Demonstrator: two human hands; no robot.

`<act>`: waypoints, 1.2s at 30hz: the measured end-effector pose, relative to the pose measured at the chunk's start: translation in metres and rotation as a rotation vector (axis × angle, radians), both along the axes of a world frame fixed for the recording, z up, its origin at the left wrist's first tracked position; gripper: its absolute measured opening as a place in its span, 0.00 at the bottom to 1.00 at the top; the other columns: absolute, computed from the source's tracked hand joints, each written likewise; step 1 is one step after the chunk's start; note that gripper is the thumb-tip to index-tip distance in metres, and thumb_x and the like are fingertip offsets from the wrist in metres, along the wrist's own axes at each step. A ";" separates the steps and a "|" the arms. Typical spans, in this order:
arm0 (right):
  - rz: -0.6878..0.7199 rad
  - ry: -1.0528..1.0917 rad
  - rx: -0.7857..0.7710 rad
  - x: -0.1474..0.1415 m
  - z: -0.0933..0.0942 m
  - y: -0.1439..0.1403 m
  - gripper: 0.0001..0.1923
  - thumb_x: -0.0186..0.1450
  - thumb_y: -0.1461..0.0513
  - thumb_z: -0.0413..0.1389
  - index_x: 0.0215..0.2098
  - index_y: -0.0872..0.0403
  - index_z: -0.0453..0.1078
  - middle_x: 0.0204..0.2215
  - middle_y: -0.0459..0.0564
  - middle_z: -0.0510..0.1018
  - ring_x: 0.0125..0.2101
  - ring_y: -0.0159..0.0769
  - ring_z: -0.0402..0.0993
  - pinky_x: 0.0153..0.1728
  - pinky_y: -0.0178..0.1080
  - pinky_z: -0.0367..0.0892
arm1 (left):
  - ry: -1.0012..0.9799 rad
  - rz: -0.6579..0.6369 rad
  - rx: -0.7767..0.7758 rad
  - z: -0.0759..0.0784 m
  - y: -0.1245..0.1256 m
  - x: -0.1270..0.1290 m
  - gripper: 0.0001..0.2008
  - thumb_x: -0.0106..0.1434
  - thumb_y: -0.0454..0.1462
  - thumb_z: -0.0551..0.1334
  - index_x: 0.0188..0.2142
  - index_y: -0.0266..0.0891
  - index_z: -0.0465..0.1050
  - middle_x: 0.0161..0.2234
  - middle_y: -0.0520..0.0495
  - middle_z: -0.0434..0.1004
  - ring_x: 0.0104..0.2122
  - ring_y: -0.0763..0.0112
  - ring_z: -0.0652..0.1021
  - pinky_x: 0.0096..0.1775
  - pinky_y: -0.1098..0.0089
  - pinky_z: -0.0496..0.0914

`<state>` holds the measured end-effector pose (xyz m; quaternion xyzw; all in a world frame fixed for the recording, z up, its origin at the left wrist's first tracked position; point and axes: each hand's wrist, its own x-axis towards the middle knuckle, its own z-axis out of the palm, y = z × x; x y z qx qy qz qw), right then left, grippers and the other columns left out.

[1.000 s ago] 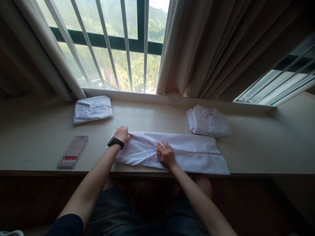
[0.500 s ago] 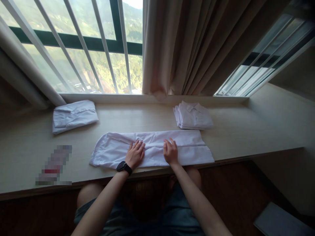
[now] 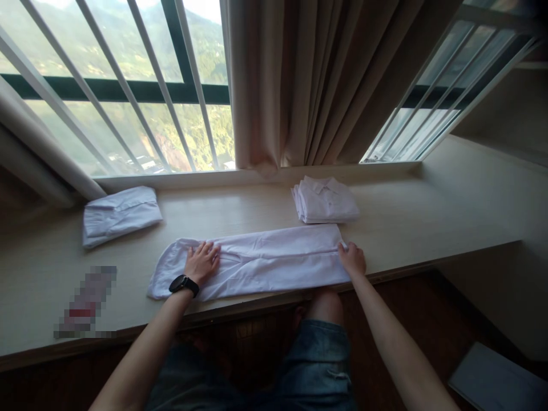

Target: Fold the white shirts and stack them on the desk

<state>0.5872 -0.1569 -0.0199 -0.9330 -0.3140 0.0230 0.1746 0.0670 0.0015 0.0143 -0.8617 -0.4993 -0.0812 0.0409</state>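
Observation:
A white shirt (image 3: 265, 260), folded into a long narrow strip, lies across the pale wooden ledge (image 3: 428, 222) in front of me. My left hand (image 3: 201, 261), with a black watch on its wrist, presses flat on the strip's left part, fingers spread. My right hand (image 3: 353, 258) rests at the strip's right end, its fingers curled over the edge of the cloth there. Whether it pinches the cloth or only presses on it is unclear.
One folded white shirt (image 3: 120, 214) lies at the back left of the ledge, and a stack of folded white shirts (image 3: 325, 200) at the back middle. A blurred flat object (image 3: 88, 299) sits front left. Barred windows and a beige curtain (image 3: 308, 80) stand behind.
Both hands slid apart along the shirt: the left hand moved toward its left part, the right hand out to its right end. The view shifted to the right.

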 end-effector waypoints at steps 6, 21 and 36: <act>0.057 0.270 -0.110 0.037 0.000 0.014 0.30 0.63 0.42 0.55 0.42 0.61 0.78 0.39 0.64 0.81 0.42 0.50 0.78 0.40 0.41 0.67 | -0.082 0.157 0.116 0.019 -0.025 0.033 0.19 0.68 0.39 0.50 0.51 0.33 0.74 0.60 0.32 0.69 0.63 0.49 0.64 0.63 0.45 0.53; 0.113 0.238 -0.253 0.022 0.015 0.016 0.36 0.65 0.41 0.51 0.51 0.65 0.71 0.45 0.72 0.78 0.47 0.55 0.76 0.43 0.45 0.68 | -0.169 -0.140 -0.025 -0.033 -0.090 0.161 0.28 0.73 0.46 0.45 0.67 0.39 0.60 0.68 0.42 0.58 0.68 0.52 0.58 0.67 0.49 0.47; 0.207 0.590 0.292 0.003 0.022 -0.011 0.15 0.58 0.54 0.61 0.36 0.59 0.75 0.32 0.55 0.81 0.34 0.41 0.76 0.34 0.36 0.69 | -0.186 -0.200 -0.017 -0.023 -0.097 0.143 0.24 0.73 0.44 0.47 0.64 0.47 0.65 0.67 0.44 0.61 0.67 0.55 0.61 0.66 0.49 0.51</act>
